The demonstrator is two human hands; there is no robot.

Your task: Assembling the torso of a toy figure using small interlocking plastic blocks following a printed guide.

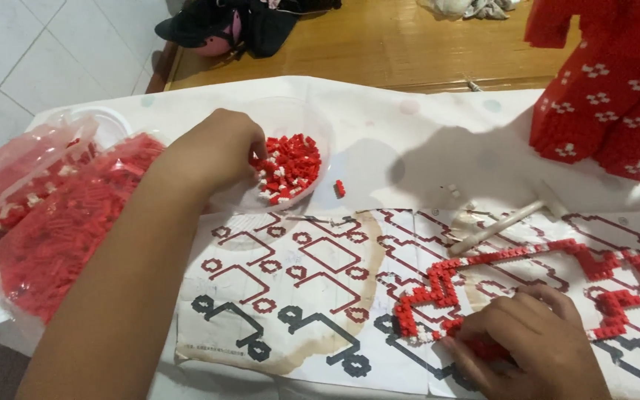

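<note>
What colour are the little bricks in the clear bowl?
Mostly red, with a few white ones mixed in, seen in the head view: bricks in the clear bowl.

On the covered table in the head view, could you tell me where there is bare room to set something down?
The white cloth is bare between the clear bowl of red bricks and the tall red brick model. The printed sheet is open between the two hands. It is crowded at the bags of red bricks by the left hand, and at the flat brick piece near the right hand.
</note>
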